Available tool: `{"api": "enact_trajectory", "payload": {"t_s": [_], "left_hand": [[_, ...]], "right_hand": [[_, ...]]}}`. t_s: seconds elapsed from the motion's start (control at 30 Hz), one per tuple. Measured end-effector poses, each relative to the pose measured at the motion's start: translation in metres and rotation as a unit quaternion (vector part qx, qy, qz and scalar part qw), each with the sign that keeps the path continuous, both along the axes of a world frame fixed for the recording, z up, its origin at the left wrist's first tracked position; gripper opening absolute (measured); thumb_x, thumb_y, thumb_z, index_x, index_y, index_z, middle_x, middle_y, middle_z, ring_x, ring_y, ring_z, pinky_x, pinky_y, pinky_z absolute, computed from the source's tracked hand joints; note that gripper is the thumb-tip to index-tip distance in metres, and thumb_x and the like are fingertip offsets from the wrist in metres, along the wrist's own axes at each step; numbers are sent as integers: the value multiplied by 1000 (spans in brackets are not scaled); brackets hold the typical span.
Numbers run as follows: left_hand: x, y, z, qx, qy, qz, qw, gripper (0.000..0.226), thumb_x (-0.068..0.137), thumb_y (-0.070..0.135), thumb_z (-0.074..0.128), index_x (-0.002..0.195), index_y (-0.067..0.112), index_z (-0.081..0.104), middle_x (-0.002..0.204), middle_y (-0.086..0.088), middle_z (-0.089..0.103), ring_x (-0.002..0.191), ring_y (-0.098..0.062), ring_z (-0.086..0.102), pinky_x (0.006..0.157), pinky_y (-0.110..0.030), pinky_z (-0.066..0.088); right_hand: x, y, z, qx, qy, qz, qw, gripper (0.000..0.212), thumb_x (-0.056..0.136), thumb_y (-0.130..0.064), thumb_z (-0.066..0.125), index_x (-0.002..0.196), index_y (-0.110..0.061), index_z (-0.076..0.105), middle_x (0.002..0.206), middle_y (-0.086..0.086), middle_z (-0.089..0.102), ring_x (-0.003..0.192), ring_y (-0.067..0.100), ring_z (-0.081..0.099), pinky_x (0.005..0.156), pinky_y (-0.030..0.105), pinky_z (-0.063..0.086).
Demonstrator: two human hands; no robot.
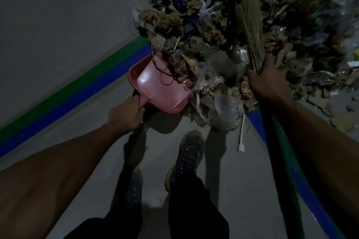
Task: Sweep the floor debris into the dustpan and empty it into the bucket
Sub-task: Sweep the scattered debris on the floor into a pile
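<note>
A pink dustpan [155,85] lies low against the near edge of a big debris pile [204,25] of dry leaves, paper scraps and clear plastic. Some leaves and a loop of string sit on its far lip. My left hand [126,112] grips the dustpan's short handle. My right hand [266,77] grips a grass broom [250,21] where the bristles meet its green handle, and the bristles lie over the pile. No bucket is in view.
Grey floor with green and blue tape stripes [77,91] running diagonally at left and another blue and green stripe [303,190] at right. My shoes [190,153] and dark trousers stand just behind the pile. A white strip [241,134] lies on the floor. The scene is dim.
</note>
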State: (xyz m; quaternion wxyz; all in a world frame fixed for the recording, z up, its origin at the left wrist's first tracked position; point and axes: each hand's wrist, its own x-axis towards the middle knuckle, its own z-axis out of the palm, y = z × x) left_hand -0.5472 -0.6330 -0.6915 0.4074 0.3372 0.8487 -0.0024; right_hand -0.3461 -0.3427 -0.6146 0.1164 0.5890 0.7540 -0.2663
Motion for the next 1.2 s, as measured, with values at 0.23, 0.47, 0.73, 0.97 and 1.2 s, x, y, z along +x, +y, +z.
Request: {"api": "enact_trajectory", "payload": {"t_s": [0.23, 0.47, 0.73, 0.97, 1.2], "left_hand": [[-11, 14, -25, 18, 34, -27, 999, 17, 100, 31, 43, 112, 18, 46, 108, -10, 56, 83, -20, 54, 62, -31, 41], [-19, 39, -25, 34, 51, -54, 997, 21, 100, 33, 42, 113, 16, 46, 108, -11, 55, 84, -22, 52, 66, -34, 37], [-30, 78, -16, 34, 54, -59, 996, 14, 99, 29, 47, 94, 24, 35, 88, -3, 47, 67, -12, 41, 59, -30, 30], [-34, 77, -6, 13, 52, -67, 996, 9, 98, 20, 50, 95, 18, 42, 84, -2, 49, 72, -16, 47, 60, -30, 34], [-41, 73, -2, 12, 74, -87, 993, 13, 98, 15, 50, 90, 19, 41, 79, 0, 44, 64, -11, 40, 51, -27, 23]], "right_hand": [[9, 72, -21, -31, -85, 157, 983, 42, 95, -32, 56, 132, -16, 42, 120, 22, 60, 98, 42, 62, 86, 53, 52], [21, 52, -45, -49, -43, 255, 965, 47, 93, -22, 60, 136, -12, 44, 108, 23, 63, 89, 35, 61, 66, 32, 37], [58, 4, -20, -42, 3, 251, 967, 59, 97, -31, 55, 149, -20, 30, 104, 18, 66, 83, 35, 63, 57, 33, 44], [95, 62, 9, 41, -45, 211, 976, 62, 97, -29, 57, 151, -18, 28, 99, 26, 66, 64, 31, 55, 52, 30, 35], [95, 78, -27, -68, -114, 123, 983, 38, 93, -20, 60, 126, -6, 46, 116, 28, 60, 98, 44, 60, 77, 44, 49]]}}
